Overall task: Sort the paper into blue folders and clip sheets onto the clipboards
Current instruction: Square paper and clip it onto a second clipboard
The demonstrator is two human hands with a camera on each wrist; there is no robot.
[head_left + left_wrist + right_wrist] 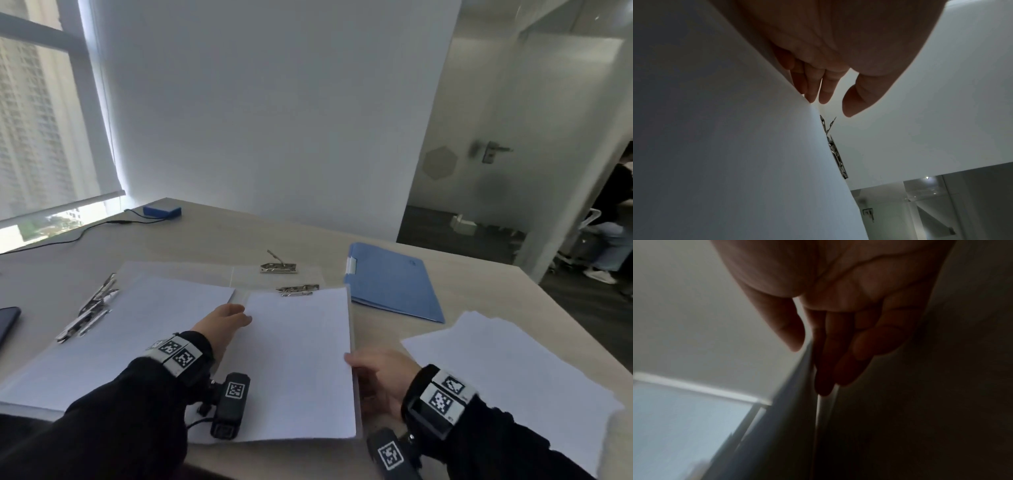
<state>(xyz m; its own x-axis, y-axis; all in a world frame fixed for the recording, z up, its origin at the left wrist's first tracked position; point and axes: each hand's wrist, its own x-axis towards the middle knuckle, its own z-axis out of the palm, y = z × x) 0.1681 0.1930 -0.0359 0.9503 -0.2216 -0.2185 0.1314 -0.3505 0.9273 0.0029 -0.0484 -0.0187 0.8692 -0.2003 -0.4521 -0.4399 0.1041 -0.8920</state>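
Progress: judged about midway. Several clipboards already carry paper; the sheet in hand is not yet under its clip, and a loose pile remains.
Sheet in hand (301, 359): white, blank, flat, lower centre of the head view. Its top edge lies just below a metal clip (297, 290) without passing under it.
Left hand (224, 323): at the sheet's left edge; the left wrist view shows the fingers (812, 87) straight, their tips touching the paper, thumb apart, nothing gripped.
Right hand (380, 380): at the sheet's right edge, low in the frame. The right wrist view, dim and blurred, shows the thumb on one face of the edge and the fingers (828, 356) on the other, pinching the sheet.
Clipboards at left (113, 329): paper-covered, overlapping, their clips (89, 313) stacked along the left side of the frame.
Rear clip (278, 266): centre of the frame, lever raised; its board looks clear, and whether it holds paper cannot be told.
Blue folder (394, 284): closed, right of centre on the desk (239, 236). Its contents are hidden, so filing progress cannot be judged.
Loose paper (513, 370): untidy white pile, lower right, well apart from the folder; seemingly still to be sorted.
Remaining, as judged: slide the sheet under its clip, then distribute the pile.
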